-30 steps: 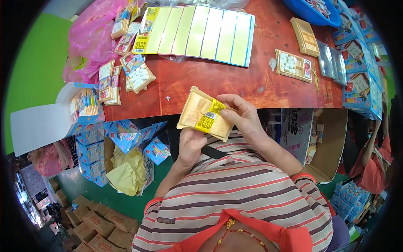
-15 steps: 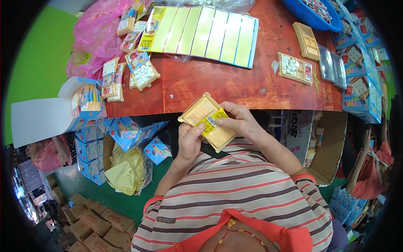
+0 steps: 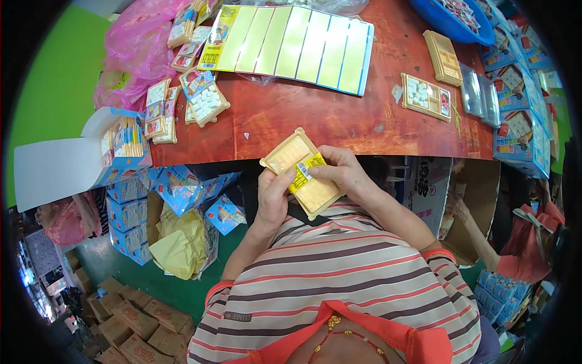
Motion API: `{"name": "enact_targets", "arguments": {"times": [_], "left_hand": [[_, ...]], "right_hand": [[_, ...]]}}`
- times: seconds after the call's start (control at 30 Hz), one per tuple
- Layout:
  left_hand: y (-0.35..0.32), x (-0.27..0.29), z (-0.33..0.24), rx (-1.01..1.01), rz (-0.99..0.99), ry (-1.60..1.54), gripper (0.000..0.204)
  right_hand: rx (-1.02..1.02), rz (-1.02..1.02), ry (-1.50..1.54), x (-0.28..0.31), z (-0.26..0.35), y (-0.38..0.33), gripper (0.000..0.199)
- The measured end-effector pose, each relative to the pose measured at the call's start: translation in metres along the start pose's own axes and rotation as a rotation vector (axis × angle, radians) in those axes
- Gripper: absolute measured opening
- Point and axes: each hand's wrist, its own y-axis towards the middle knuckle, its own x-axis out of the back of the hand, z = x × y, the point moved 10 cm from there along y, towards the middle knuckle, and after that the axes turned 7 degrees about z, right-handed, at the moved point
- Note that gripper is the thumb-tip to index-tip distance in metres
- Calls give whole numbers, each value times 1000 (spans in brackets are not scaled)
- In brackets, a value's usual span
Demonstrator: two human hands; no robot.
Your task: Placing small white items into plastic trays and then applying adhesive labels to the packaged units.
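Observation:
A tan plastic tray (image 3: 290,155) is held tilted just below the near edge of the red table (image 3: 339,118), in front of my striped shirt. My left hand (image 3: 273,195) grips its lower left side. My right hand (image 3: 343,175) rests on its right side, thumb and fingers pressing a small yellow sticker (image 3: 305,172) onto the tray's middle. A large sheet of yellow stickers (image 3: 291,45) lies farther back on the table.
Filled trays (image 3: 206,104) lie at the table's left, another one (image 3: 426,97) at its right. A blue basin (image 3: 454,18) and blue cartons (image 3: 515,130) stand at the right, a pink bag (image 3: 130,48) at the left. Cartons (image 3: 130,203) are stacked below the table. Another person (image 3: 533,233) is at the right.
The tray has turned from flat-on to a diagonal tilt and moved slightly up. My right hand has shifted onto the yellow sticker at its middle.

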Motion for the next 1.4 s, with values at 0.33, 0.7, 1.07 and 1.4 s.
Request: {"name": "enact_targets", "arguments": {"times": [0.33,0.7,1.07,1.4], "left_hand": [[0,2,2,-2,4,176,35],[2,13,23,83,-57,-63,36],[3,5,17,48,-25,-39,41],[-2,39,-2,-40,-135,-66,42]], "right_hand": [[46,-18,-157,-3,4,5,27],[-74,140,-8,-8,-5,-7,43],[-103,97,92,-6,-7,-8,42],[850,-89,-1079,-40,101,-44,24]]}}
